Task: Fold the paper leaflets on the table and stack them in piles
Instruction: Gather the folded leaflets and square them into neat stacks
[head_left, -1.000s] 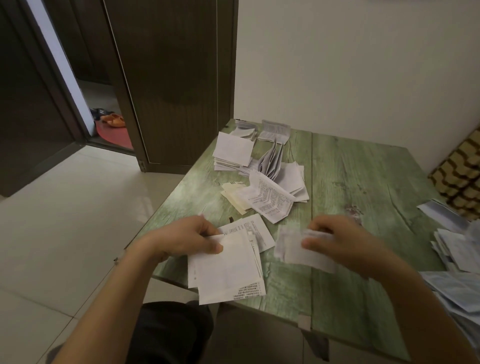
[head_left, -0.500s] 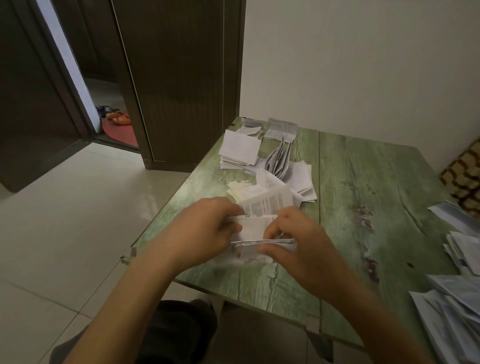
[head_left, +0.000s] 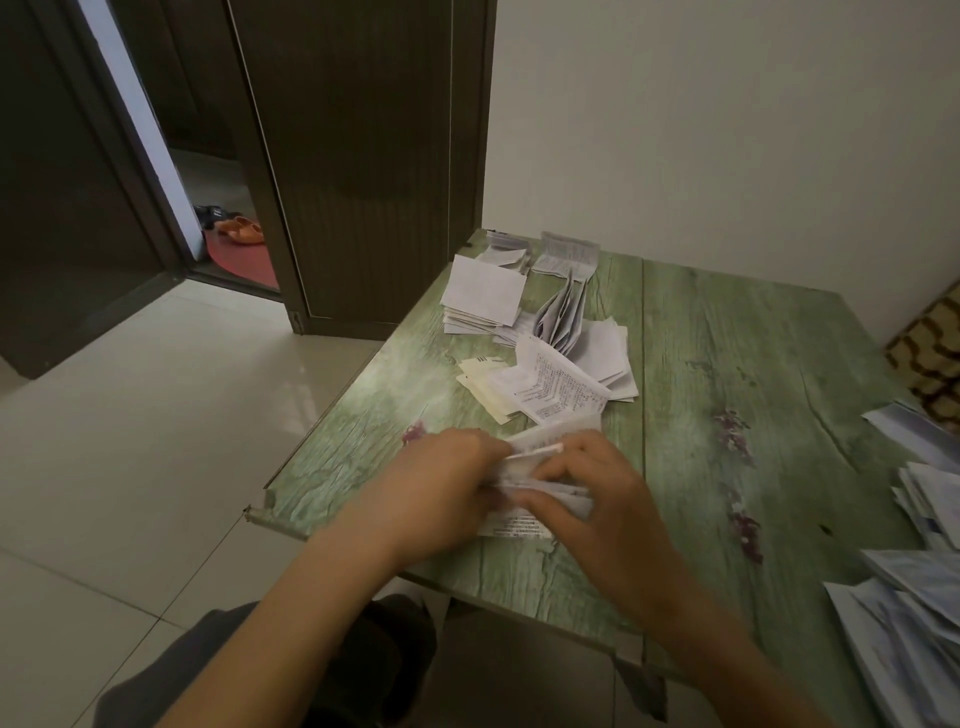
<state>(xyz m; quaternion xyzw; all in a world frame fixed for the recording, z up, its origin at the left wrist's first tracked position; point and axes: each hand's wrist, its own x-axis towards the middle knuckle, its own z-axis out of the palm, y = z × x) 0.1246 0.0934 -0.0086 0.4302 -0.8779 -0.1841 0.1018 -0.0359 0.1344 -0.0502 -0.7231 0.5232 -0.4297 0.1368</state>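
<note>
Nothing legible. Dense print rows on open leaflet (head_left: 558, 387) mid-table, print strip along edge of near leaflet (head_left: 517, 528); both too small and blurred to read.

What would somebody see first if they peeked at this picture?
Near the front edge of the green table, the left hand and right hand grip one paper leaflet between them. Behind them, toward the far left corner, sit piles of folded leaflets, and loose sheets lie at the table's right edge.
</note>
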